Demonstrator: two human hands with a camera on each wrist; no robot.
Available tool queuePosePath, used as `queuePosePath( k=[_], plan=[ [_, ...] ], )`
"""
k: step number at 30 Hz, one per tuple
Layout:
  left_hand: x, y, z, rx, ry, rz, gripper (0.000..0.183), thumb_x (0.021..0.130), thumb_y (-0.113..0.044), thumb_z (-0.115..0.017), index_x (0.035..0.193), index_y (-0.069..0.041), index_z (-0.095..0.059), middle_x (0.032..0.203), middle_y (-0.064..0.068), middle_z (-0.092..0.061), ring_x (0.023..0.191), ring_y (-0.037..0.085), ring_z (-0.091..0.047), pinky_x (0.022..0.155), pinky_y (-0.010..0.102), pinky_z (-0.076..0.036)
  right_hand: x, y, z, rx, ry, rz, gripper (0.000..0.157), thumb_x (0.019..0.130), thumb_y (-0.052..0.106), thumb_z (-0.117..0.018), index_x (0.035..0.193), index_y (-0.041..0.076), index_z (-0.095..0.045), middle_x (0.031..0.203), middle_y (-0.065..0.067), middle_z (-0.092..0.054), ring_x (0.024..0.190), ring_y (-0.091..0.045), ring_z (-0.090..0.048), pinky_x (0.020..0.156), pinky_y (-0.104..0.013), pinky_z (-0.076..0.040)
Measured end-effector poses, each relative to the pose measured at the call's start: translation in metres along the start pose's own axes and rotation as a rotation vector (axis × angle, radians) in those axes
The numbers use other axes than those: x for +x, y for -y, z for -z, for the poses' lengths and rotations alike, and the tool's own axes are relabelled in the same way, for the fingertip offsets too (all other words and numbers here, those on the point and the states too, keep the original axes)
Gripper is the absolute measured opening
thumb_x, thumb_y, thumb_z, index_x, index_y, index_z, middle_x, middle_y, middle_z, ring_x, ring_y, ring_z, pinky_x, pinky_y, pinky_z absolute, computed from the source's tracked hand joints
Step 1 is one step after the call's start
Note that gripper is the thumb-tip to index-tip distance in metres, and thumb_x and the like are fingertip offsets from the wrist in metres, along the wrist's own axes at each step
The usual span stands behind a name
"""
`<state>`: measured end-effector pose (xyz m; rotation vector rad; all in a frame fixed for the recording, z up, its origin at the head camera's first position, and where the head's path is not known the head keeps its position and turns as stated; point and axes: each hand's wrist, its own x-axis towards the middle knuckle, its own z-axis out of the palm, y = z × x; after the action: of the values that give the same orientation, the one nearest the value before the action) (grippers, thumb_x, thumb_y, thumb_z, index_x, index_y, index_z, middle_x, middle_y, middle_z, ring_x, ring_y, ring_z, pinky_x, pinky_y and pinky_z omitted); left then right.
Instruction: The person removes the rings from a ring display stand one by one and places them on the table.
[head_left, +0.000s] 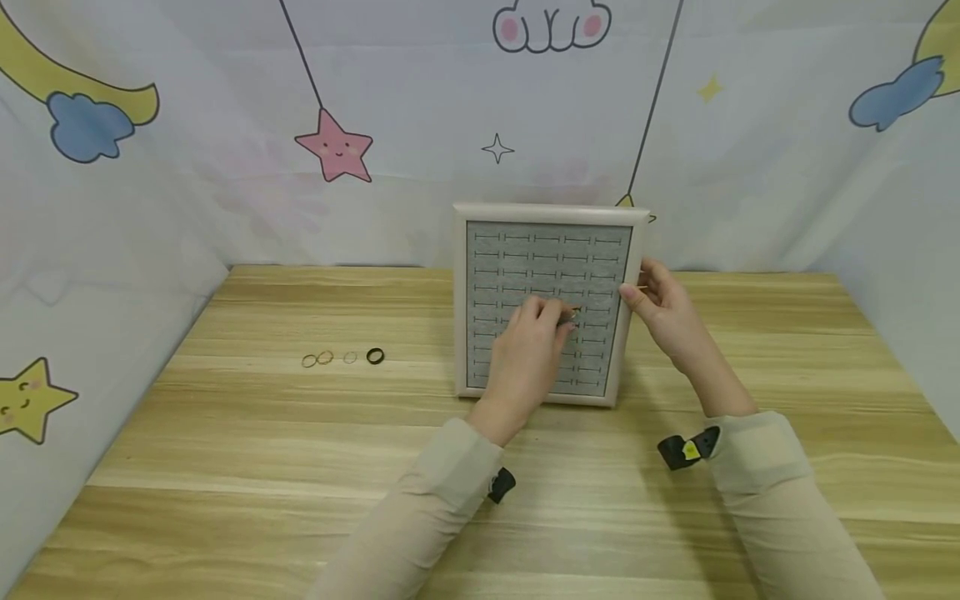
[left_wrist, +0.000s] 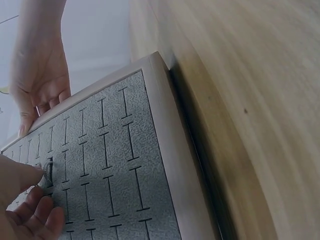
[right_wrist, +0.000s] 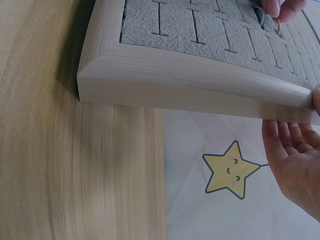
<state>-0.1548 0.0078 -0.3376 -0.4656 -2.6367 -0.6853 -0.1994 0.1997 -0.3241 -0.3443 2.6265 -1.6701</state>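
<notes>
A ring display board [head_left: 551, 213], grey and slotted in a pale wooden frame, stands upright on the table. In front of its middle, my left hand [head_left: 527, 358] pinches a small ring [right_wrist: 278, 24] at a slot; it looks gold-coloured in the right wrist view. A grey textured band [right_wrist: 260, 16] shows in the cloth beside those fingertips. My right hand [head_left: 663, 312] grips the frame's right side, thumb in front and fingers behind. In the left wrist view, the left hand [left_wrist: 30, 210] partly covers the slots around the pinched ring.
On the wooden table [head_left: 247, 467], left of the board, lie a black ring [head_left: 375, 357] and several thin rings [head_left: 325, 357] in a row. A printed curtain [head_left: 420, 100] hangs behind the table.
</notes>
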Motion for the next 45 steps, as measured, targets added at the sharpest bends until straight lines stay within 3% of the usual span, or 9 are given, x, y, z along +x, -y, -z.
queuePosePath(
  k=[11,20,26,34,39,45],
  plan=[
    [0.002,0.007,0.002,-0.09,0.048,0.019,0.012,0.096,-0.025,-0.054,0.101,-0.018,-0.062,0.102,0.0,-0.059,0.083,0.013,-0.057,0.054,0.019,-0.044,0.0,-0.001,0.0,0.001,-0.001,0.006,0.055,0.102,0.025,-0.042,0.148,-0.001,-0.025,0.126,-0.018,-0.047,0.097,0.004,-0.048,0.082,-0.007,-0.042],
    [-0.002,0.014,0.004,-0.166,0.003,-0.037,0.01,0.094,-0.021,-0.058,0.096,-0.014,-0.064,0.103,0.001,-0.061,0.091,0.016,-0.061,0.066,0.023,-0.052,0.001,-0.003,0.001,0.013,-0.005,0.004,0.056,0.102,0.025,-0.042,0.149,0.0,-0.024,0.124,-0.014,-0.047,0.097,0.005,-0.048,0.082,-0.006,-0.042],
    [-0.003,0.024,0.012,-0.254,-0.076,-0.019,0.011,0.091,-0.017,-0.062,0.098,-0.01,-0.065,0.106,0.003,-0.066,0.094,0.017,-0.063,0.08,0.025,-0.053,0.001,-0.004,0.001,0.015,-0.004,0.007,0.056,0.102,0.025,-0.042,0.149,0.0,-0.024,0.123,-0.012,-0.047,0.097,0.005,-0.049,0.082,-0.007,-0.043],
    [-0.002,0.044,0.034,-0.278,-0.163,0.159,0.038,0.093,-0.019,-0.061,0.128,-0.007,-0.053,0.114,0.008,-0.064,0.091,0.019,-0.063,0.074,0.027,-0.056,0.001,-0.004,0.0,0.015,-0.002,0.014,0.055,0.102,0.024,-0.042,0.149,0.001,-0.025,0.121,-0.011,-0.048,0.096,0.005,-0.049,0.082,-0.007,-0.043],
    [-0.003,0.065,0.049,-0.283,-0.224,0.265,0.039,0.094,-0.02,-0.06,0.13,-0.008,-0.054,0.117,0.008,-0.063,0.094,0.022,-0.063,0.073,0.032,-0.056,0.001,-0.004,0.0,0.016,-0.002,0.013,0.055,0.102,0.024,-0.042,0.148,0.0,-0.025,0.121,-0.01,-0.048,0.096,0.005,-0.05,0.082,-0.007,-0.043],
    [-0.011,0.096,0.062,-0.219,-0.171,0.414,0.035,0.095,-0.023,-0.059,0.127,-0.008,-0.058,0.123,0.009,-0.061,0.101,0.026,-0.061,0.075,0.04,-0.052,0.0,-0.003,0.0,0.018,-0.004,0.012,0.055,0.102,0.024,-0.042,0.148,0.0,-0.025,0.12,-0.01,-0.048,0.095,0.005,-0.049,0.081,-0.007,-0.043]
  ],
)
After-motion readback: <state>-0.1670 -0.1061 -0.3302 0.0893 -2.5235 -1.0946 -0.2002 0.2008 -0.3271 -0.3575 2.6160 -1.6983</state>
